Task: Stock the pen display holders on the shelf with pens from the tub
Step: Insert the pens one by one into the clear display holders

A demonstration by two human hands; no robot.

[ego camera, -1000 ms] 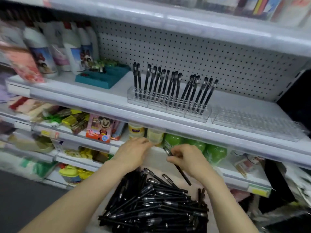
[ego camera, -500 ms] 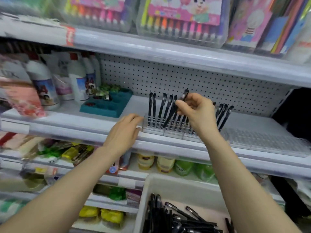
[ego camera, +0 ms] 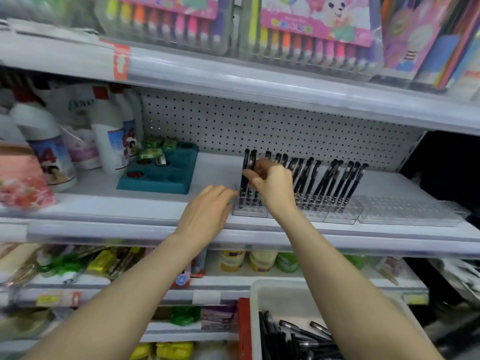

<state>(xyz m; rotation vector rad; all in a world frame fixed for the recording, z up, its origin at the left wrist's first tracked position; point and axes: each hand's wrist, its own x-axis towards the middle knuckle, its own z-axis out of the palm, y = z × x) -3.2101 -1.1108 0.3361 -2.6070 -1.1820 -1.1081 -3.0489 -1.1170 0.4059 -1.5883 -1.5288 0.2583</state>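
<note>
On the shelf (ego camera: 130, 203), far left, white bottles (ego camera: 109, 136) stand beside a teal tray (ego camera: 161, 175). Next comes the left hand (ego camera: 205, 211), palm down. Its fingers are nearly straight and close together, gripping nothing, and their tips touch the left end of the clear holders (ego camera: 340, 218). Just right of it, the right hand (ego camera: 272, 188) pinches a black pen (ego camera: 246, 162) between thumb and fingers at mid-barrel. The pen stands almost upright with its lower end down in the leftmost block. Two caps sit side by side there, so I can't be sure which one is held. Past the hand, a row of pens (ego camera: 335, 183) leans rightward in the holders, and more clear blocks (ego camera: 405, 211) lie at the far right. Lower right, the white tub (ego camera: 285, 297) sits under the right forearm with loose pens (ego camera: 293, 341) heaped in it.
</note>
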